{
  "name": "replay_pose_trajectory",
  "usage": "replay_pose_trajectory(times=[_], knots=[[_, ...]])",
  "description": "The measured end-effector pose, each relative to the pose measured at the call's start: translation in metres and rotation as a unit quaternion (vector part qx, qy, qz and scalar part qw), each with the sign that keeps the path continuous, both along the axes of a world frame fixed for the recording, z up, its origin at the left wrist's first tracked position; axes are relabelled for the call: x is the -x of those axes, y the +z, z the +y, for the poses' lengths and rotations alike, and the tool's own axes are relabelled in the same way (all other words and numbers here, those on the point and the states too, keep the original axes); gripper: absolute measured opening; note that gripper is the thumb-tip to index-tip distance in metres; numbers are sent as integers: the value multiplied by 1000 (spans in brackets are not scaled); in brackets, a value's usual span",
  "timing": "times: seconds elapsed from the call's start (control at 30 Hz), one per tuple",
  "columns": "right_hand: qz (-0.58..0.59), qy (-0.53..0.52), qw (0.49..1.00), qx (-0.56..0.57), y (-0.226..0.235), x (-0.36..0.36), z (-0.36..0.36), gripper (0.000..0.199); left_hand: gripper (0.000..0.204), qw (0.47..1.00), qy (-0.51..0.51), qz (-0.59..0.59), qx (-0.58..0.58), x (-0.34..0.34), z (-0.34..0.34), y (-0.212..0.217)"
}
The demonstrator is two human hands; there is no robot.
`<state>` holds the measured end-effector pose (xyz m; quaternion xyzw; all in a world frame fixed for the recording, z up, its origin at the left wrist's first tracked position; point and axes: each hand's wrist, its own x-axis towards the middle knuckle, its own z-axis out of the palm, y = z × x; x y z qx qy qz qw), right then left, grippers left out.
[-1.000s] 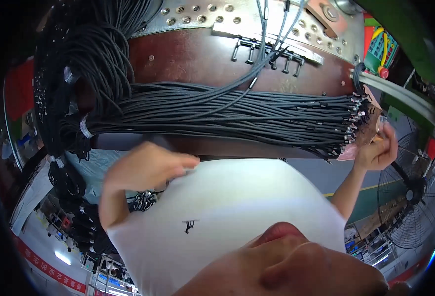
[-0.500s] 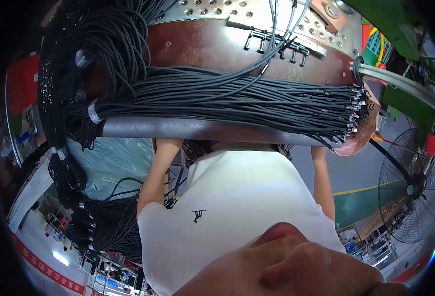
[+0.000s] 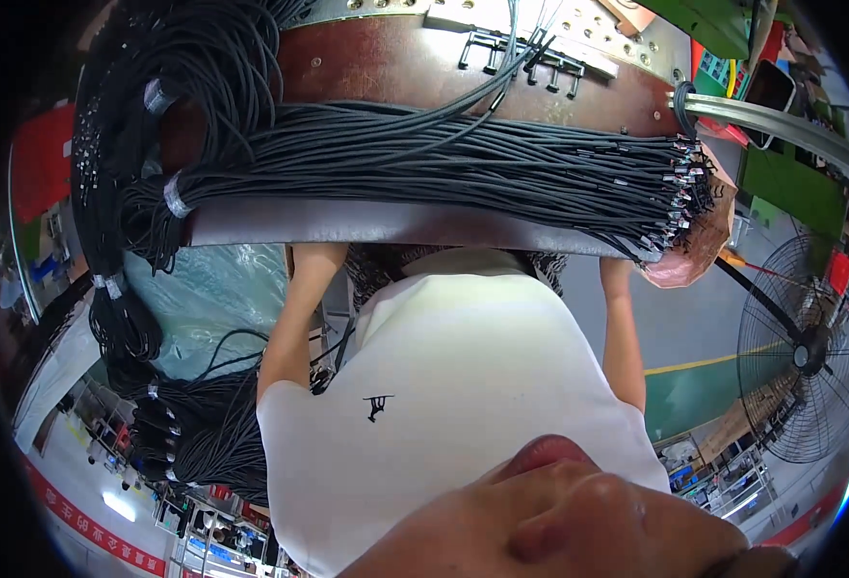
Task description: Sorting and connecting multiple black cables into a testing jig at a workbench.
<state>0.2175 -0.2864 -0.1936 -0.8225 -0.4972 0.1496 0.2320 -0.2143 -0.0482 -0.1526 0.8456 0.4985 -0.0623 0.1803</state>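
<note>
**Hiding both hands at the brown table's [image 3: 366,67] near edge**

I see the left forearm [image 3: 294,308] and right forearm [image 3: 623,337] pass out of sight there, so I cannot tell whether either hand is open, closed or gripping. The bundle of black cables [image 3: 395,164] lies left to right across the table, just beyond that edge. A shiny wrap [image 3: 176,196] circles its left part; its metal-tipped right ends lie over a pinkish sheet [image 3: 694,258]. Farther off sits a metal bar [image 3: 583,61] with black pegs.

Cables [image 3: 395,159] on table [image 3: 366,63], fan [image 3: 806,358] at right
</note>
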Motion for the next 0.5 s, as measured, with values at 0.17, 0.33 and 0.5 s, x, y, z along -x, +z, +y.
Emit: replay_pose_trajectory(times=[0.17,0.33,0.5], knots=[[-143,-67,986,-51,-4,-136,-55,32,38,967,-111,-100,204,-32,-8,101],[-134,-69,959,-241,154,-75,124,24,66,923,-200,-321,77,-77,12,152],[-290,220,907,-210,150,5,261,54,47,923,-257,-223,-180,-144,43,119]])
